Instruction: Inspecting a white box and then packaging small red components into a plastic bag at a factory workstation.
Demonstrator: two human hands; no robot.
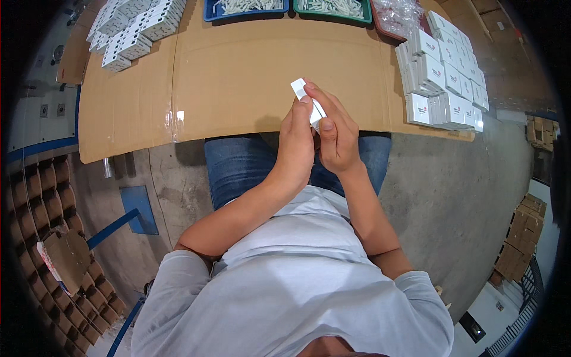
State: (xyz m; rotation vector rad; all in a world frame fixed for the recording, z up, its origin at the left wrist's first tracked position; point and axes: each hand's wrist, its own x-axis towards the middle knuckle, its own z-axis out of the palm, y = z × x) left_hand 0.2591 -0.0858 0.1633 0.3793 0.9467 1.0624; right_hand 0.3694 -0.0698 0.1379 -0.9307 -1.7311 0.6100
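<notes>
Both hands are raised together over the near edge of the cardboard-covered table (238, 77). Between them they hold a small white flat carton piece (299, 87), tilted, its upper end sticking out above the fingers. My left hand (296, 140) grips it from the left with the thumb up along it. My right hand (336, 131) closes on it from the right, fingers curled over the top. The lower part of the piece is hidden by the fingers.
Stacked small white boxes (443, 83) fill the table's right side. White plastic trays (134, 27) lie at the far left. A blue bin (247, 9), a green bin (333, 9) with white parts, and a clear bag (397, 15) sit along the far edge. Brown divider crates (53, 238) stand at left.
</notes>
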